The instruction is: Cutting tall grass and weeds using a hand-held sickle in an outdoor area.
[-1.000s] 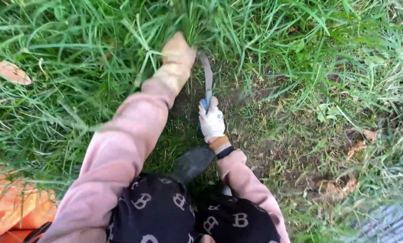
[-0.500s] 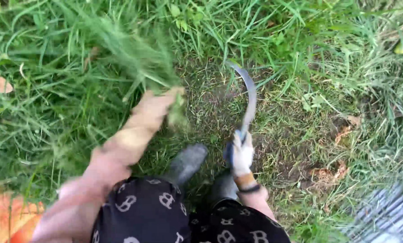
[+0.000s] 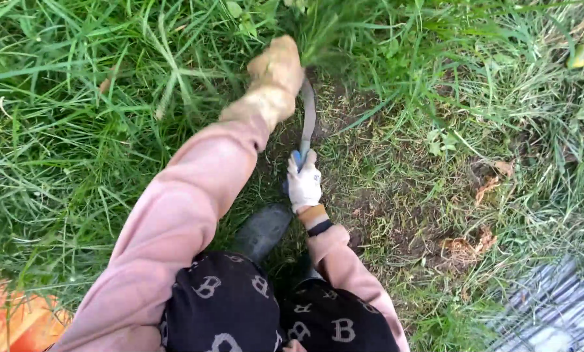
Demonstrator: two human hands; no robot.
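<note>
Two gloved hands are working close together at the base of the grass. The left hand (image 3: pixel 277 68), in a tan glove, is closing its fingers fully around a tuft of tall grass (image 3: pixel 331 32) and bunching it upright. The right hand (image 3: pixel 303 182), in a white glove, is wrapping tightly around the blue handle of a sickle (image 3: pixel 307 117), whose curved blade is lying just under the left wrist, near or touching the glove. In my judgement the main risk is the blade riding up into the left glove or sleeve (image 3: pixel 187 195) if the pull comes too high. A dark boot (image 3: pixel 262 229) is standing right behind the blade's path, so an overshooting stroke could strike it.
</note>
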